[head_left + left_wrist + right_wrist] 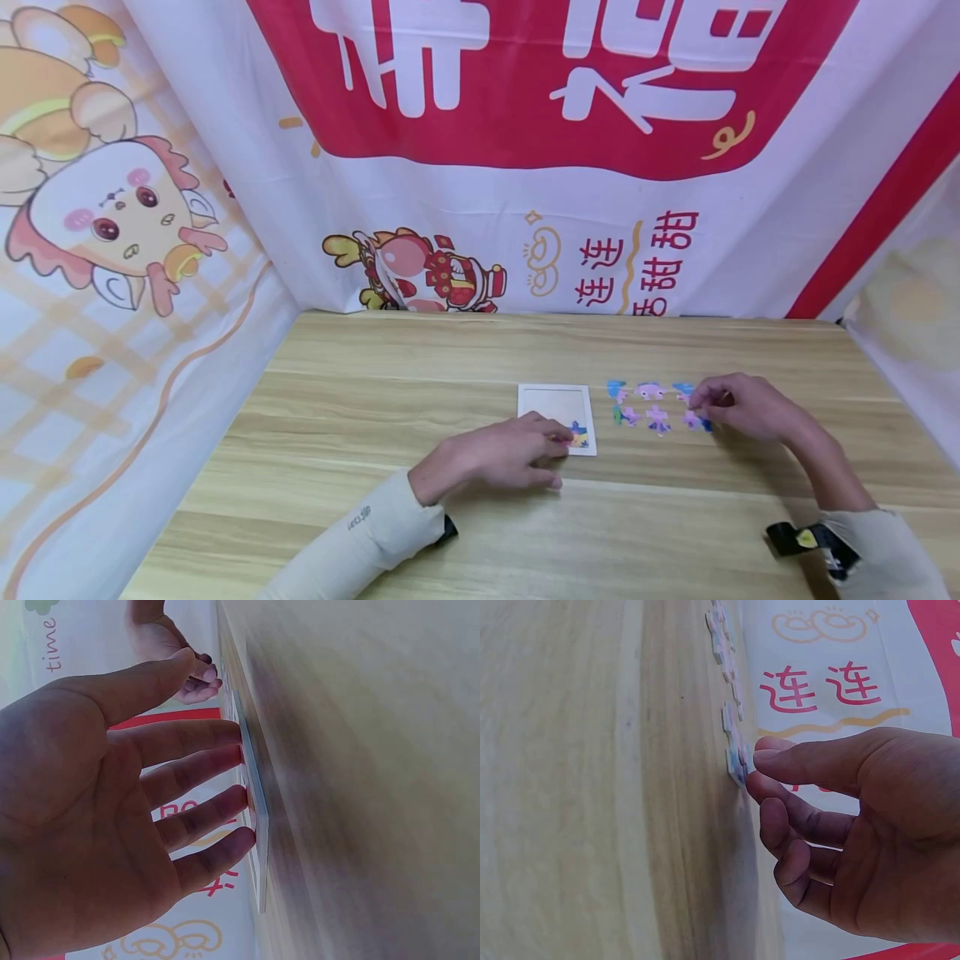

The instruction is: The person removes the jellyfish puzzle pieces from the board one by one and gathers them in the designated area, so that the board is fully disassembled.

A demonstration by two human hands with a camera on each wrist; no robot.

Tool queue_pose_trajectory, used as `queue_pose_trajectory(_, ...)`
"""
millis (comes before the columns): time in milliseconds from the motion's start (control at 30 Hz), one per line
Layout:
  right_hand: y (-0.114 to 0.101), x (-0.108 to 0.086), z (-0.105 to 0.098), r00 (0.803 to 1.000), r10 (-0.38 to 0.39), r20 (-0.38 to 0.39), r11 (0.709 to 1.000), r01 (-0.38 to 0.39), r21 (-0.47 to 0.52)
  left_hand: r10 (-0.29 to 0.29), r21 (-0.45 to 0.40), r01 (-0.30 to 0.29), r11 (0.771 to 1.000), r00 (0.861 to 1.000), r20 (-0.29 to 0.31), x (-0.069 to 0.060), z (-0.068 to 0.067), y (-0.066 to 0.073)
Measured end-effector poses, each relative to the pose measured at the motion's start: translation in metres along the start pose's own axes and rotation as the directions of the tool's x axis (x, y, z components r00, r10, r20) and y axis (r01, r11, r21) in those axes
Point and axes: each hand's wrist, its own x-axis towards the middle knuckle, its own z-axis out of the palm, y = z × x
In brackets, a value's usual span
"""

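Spread left hand (506,451) touches white rectangular tray (553,402); at its three o'clock, right hand (752,406), pinch unclear, adjoins lilac-and-blue jigsaw pieces (657,417).

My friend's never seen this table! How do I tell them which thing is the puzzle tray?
Start at the wooden table and find the person's left hand above it. Those fingers touch the flat puzzle tray, covering its lower-left part. It's one rectangle with a white rim, while the loose puzzle pieces to its right are small, colourful and knobbly.
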Motion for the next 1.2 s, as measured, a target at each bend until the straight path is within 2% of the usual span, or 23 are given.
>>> queue_pose_trajectory(267,-0.007,-0.002,0.001,1.000,-0.029,-0.004,1.000,0.029,0.003,0.005,0.027,-0.006,1.000,1.000,0.025,-0.001,0.000,0.002)
queue_pose_trajectory(433,-0.021,0.005,0.004,0.998,-0.065,0.018,0.998,0.065,0.026,0.000,0.011,0.000,1.000,0.999,0.038,-0.004,-0.003,0.002)
queue_pose_trajectory(567,-0.035,0.012,0.009,0.994,-0.107,0.015,0.994,0.107,0.034,-0.009,0.001,0.009,1.000,1.000,0.025,-0.009,-0.007,0.001)
queue_pose_trajectory(700,-0.053,0.020,0.020,0.991,-0.136,0.019,0.990,0.135,0.039,-0.027,0.001,0.027,1.000,1.000,0.005,-0.018,-0.008,-0.002)
queue_pose_trajectory(933,-0.087,0.030,0.039,0.988,-0.147,0.056,0.982,0.139,0.129,-0.063,-0.009,0.063,0.998,0.998,-0.011,-0.041,-0.006,-0.008)
queue_pose_trajectory(1200,-0.117,0.039,0.055,0.973,-0.223,0.057,0.972,0.217,0.094,-0.078,-0.033,0.077,0.996,0.997,-0.014,-0.059,0.006,-0.013)
